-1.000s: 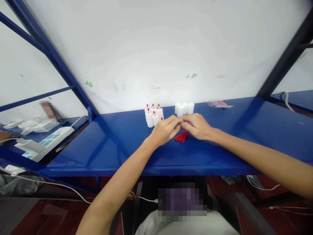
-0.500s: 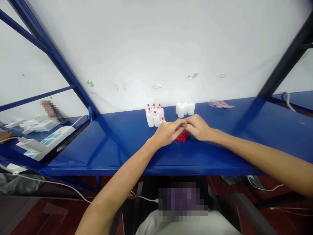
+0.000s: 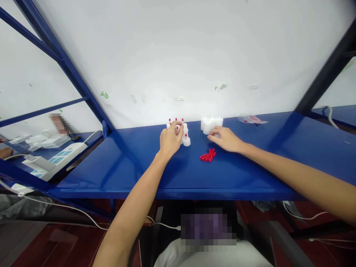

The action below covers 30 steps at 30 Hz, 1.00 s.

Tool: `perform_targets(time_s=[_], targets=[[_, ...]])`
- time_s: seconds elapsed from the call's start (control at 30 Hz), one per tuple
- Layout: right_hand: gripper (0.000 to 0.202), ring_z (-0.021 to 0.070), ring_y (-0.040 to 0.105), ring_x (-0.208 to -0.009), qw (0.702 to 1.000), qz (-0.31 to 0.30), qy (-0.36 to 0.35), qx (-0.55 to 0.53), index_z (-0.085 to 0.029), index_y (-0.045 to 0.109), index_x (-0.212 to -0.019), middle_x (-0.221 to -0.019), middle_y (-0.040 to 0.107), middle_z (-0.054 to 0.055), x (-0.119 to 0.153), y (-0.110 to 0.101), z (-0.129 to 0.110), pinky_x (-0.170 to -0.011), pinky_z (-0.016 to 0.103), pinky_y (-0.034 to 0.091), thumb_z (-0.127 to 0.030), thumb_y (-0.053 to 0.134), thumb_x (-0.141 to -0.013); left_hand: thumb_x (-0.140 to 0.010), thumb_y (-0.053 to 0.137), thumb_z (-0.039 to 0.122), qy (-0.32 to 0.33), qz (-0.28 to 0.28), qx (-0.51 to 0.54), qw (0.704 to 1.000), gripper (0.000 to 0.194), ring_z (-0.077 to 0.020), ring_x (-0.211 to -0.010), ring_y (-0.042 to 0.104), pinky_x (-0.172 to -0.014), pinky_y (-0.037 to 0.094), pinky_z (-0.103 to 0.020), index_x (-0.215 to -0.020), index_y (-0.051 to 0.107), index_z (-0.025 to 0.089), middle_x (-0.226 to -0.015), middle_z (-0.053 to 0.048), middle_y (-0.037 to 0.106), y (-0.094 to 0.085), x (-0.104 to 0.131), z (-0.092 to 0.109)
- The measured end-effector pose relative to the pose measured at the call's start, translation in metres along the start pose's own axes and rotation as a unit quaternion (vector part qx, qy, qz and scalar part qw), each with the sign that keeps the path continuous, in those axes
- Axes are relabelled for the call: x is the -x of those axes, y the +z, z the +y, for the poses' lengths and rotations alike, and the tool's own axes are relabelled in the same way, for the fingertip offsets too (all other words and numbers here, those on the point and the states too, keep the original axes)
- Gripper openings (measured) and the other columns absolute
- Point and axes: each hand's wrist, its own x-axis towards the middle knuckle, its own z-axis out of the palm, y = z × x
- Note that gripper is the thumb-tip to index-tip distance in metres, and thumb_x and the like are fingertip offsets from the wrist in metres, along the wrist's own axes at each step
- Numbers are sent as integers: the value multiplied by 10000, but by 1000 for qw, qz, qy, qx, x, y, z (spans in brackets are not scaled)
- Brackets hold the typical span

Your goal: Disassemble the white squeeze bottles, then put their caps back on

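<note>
My left hand point(image 3: 171, 137) is at the group of white squeeze bottles with red tips point(image 3: 186, 140) on the left, its thumb and fingers curled together round the top of one bottle. Fingers hide part of that bottle and several behind it. My right hand point(image 3: 225, 139) is just in front of a cluster of white bottles without red tips point(image 3: 208, 124), thumb and forefinger slightly apart, with no bottle clearly between them. Small red caps point(image 3: 208, 156) lie in a loose pile on the blue table, nearer to me, between the two hands.
A clear plastic bag with red pieces point(image 3: 252, 119) lies at the back right of the blue table point(image 3: 133, 167). A white power strip point(image 3: 59, 159) is at the left. Blue frame posts point(image 3: 69, 74) rise at the side. Another person's hand point(image 3: 5, 152) shows at the far left.
My hands were together above the red caps and have come apart. The left moved left to the red-tipped bottles, the right slightly back beside the plain white bottles. The caps are uncovered.
</note>
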Motion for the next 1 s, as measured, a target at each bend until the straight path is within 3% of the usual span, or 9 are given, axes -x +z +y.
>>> perform_targets(time_s=[0.1, 0.33, 0.5, 0.67, 0.73, 0.87, 1.0], targets=[[324, 230, 619, -860, 1000, -8, 21, -12, -179, 688, -772, -972, 707, 89, -1, 3, 2, -802, 343, 423, -427, 499, -861, -989, 453, 342, 6, -38, -53, 998, 251, -142, -552, 539, -598, 337, -233, -1107, 642, 225, -619, 18, 611, 1, 2, 1], [262, 187, 582, -673, 996, -16, 84, -30, -189, 643, -795, -699, 662, 20, 1, 7, 3, -664, 304, 392, -415, 521, -851, -1003, 453, 392, 31, -53, -30, 998, 287, -138, -564, 557, -620, 354, -233, -1140, 653, 237, -634, 26, 648, 4, 3, 2], [278, 183, 580, -670, 998, -7, 53, -38, -182, 633, -870, -719, 663, 27, 2, 4, 0, -671, 295, 387, -395, 456, -899, -986, 484, 379, 31, -68, -60, 995, 278, -172, -648, 623, -637, 398, -253, -1100, 696, 241, -704, -13, 694, 5, 3, -1], [408, 186, 576, -685, 999, 23, 11, -34, -185, 599, -679, -686, 626, 35, 2, 0, -3, -684, 292, 381, -371, 336, -928, -979, 472, 358, 52, -58, -51, 996, 312, -159, -628, 618, -644, 417, -251, -1180, 664, 214, -687, -6, 680, 4, 5, 3], [429, 178, 568, -657, 998, 43, 12, -54, -189, 566, -641, -652, 610, 32, 2, -1, -4, -680, 289, 383, -387, 324, -934, -954, 482, 321, 104, -96, -20, 990, 280, -141, -601, 598, -633, 411, -242, -1107, 682, 198, -647, 8, 653, 2, 7, 9], [447, 154, 554, -563, 991, 50, 34, -116, -189, 550, -658, -605, 579, 11, 4, -1, -3, -640, 280, 394, -427, 310, -950, -862, 533, 259, 208, -247, -1, 946, 166, -124, -558, 550, -587, 373, -241, -783, 655, 179, -587, 18, 599, 1, 14, 21], [429, 157, 550, -575, 992, 51, 21, -110, -187, 552, -649, -597, 563, 10, 5, -1, -4, -622, 276, 388, -406, 320, -936, -857, 558, 419, 248, -333, -49, 908, 270, -142, -533, 519, -540, 318, -271, -722, 580, 186, -597, 9, 594, 5, 19, 26]])
